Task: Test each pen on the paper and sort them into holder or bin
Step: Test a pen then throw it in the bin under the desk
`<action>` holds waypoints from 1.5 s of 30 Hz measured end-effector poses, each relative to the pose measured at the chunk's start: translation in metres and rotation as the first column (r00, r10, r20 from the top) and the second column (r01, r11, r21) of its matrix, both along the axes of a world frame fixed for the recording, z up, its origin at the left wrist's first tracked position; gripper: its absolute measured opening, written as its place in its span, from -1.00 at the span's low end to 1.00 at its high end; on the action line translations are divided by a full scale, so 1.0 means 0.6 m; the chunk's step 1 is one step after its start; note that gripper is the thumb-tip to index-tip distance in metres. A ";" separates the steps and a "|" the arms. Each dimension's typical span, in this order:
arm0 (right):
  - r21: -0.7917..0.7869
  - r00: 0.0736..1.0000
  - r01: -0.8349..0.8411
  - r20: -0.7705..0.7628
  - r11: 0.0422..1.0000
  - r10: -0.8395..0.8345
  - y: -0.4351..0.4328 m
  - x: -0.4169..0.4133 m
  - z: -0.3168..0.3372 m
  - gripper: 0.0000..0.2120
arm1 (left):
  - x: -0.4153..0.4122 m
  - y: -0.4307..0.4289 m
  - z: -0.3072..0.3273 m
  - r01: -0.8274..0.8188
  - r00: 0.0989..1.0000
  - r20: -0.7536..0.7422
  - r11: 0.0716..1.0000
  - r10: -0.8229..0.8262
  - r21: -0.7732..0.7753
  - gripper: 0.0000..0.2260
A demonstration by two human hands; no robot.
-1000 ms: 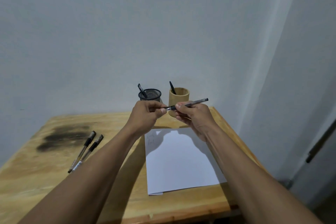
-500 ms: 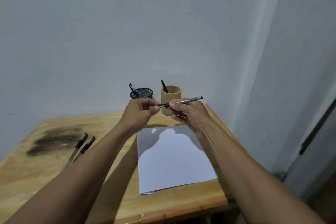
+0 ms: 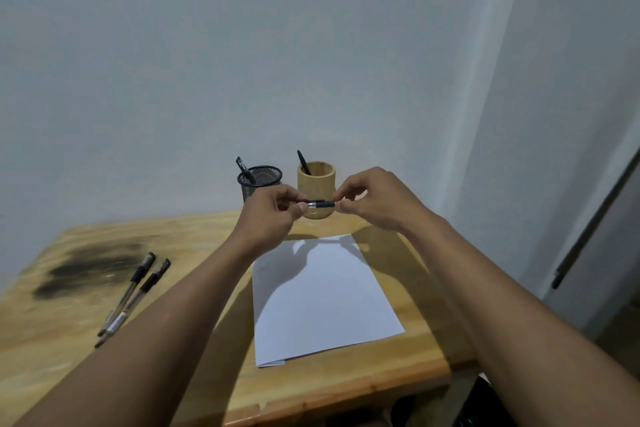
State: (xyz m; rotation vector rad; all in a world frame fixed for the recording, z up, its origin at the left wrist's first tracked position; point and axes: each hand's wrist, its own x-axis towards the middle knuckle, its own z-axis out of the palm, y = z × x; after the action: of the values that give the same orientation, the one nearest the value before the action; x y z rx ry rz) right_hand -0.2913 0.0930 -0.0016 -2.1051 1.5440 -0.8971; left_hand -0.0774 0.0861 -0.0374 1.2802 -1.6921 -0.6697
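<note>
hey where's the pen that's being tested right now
In the head view the pen is held level above the table between the left hand and right hand, directly in front of the wooden cup, beyond the paper.

No legible text anywhere; perhaps faint scribbles on the paper (image 3: 322, 295), too blurred to read.

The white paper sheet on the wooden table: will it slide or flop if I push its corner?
The white paper sheet lies loose and unweighted on the smooth wooden table, so it likely slides easily. It looks thin, so it probably flops when lifted. A second edge shows at its near corner, so layers may shift apart.
</note>
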 end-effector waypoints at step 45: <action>0.429 0.718 0.675 -0.194 0.601 -0.668 0.156 -0.415 -0.713 -0.79 | -0.338 -0.020 -0.151 0.185 0.511 0.855 0.983 -0.090 -0.006 -0.21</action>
State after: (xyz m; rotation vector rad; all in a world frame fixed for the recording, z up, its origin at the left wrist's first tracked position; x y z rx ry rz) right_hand -0.5402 0.1866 -0.4292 -1.1568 2.3439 -0.6017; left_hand -0.2799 0.0742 -0.1280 1.5312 -2.6169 0.0467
